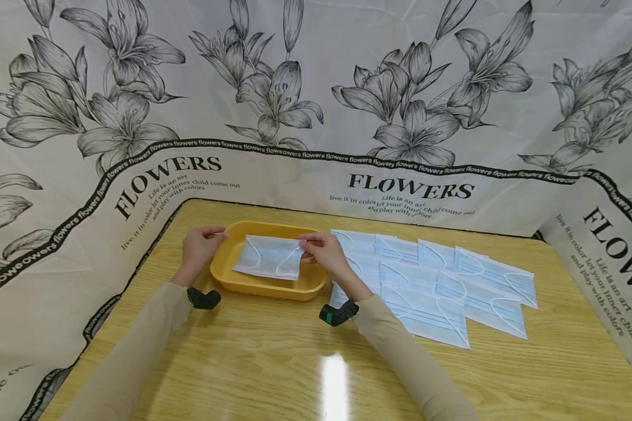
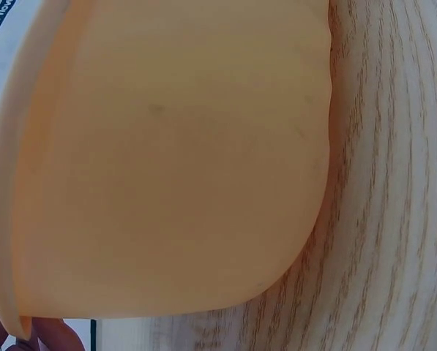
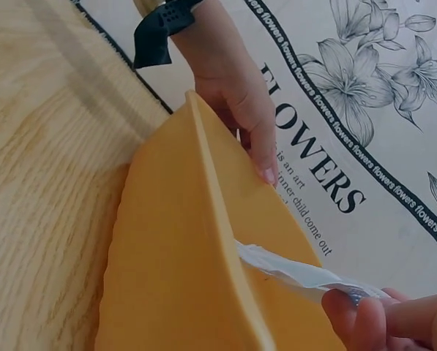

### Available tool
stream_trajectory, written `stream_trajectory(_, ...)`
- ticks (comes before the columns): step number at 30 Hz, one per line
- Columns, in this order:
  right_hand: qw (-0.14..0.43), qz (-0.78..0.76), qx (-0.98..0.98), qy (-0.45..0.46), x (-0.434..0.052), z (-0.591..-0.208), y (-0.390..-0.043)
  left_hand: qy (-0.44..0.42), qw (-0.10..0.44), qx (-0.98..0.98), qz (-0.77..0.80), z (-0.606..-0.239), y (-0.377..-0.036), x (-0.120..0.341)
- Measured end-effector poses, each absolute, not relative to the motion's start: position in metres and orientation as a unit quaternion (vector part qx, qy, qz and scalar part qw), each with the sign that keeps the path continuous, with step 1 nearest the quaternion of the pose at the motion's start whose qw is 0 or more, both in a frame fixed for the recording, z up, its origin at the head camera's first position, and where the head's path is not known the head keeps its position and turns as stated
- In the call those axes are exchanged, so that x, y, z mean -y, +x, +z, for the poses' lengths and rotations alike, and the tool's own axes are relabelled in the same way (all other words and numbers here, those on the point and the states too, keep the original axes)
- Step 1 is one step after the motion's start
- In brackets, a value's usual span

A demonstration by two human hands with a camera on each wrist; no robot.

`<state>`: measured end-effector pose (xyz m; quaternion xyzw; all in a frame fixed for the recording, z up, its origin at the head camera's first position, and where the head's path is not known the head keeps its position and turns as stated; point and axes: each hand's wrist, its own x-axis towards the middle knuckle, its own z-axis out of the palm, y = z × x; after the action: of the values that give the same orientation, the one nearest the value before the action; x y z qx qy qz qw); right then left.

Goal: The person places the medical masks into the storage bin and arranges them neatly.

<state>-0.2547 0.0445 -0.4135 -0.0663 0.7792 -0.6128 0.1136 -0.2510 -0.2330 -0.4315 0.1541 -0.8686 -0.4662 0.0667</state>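
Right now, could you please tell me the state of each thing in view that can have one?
Face mask: flat, held over the tray, pinched at its right edge.
Yellow tray: upright on the table, gripped at its left rim.
Left hand: holds the tray rim.
Right hand: pinches the mask.
Loose masks: lying flat, overlapping, on the table.

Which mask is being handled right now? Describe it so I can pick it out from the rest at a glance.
On the wooden table, find the yellow tray left of the spread of masks. The mask in hand lies across the tray, pinched at its right edge by the right hand. It is the only one over the tray; the others lie flat on the table.
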Motion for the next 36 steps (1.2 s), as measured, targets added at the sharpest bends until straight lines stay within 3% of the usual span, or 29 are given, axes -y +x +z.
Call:
stream_trajectory(22, 0.104, -0.552, -0.823, -0.083, -0.0364, -0.421, -0.2629, 0.152, 0.064, 0.869, -0.467, -0.4348, -0.2515, 0.2346)
stream_trajectory(36, 0.049, -0.472, -0.874, -0.102, -0.0354, -0.4191, -0.2599, 0.15, 0.07, 0.869, -0.466, -0.4326, -0.249, 0.2334)
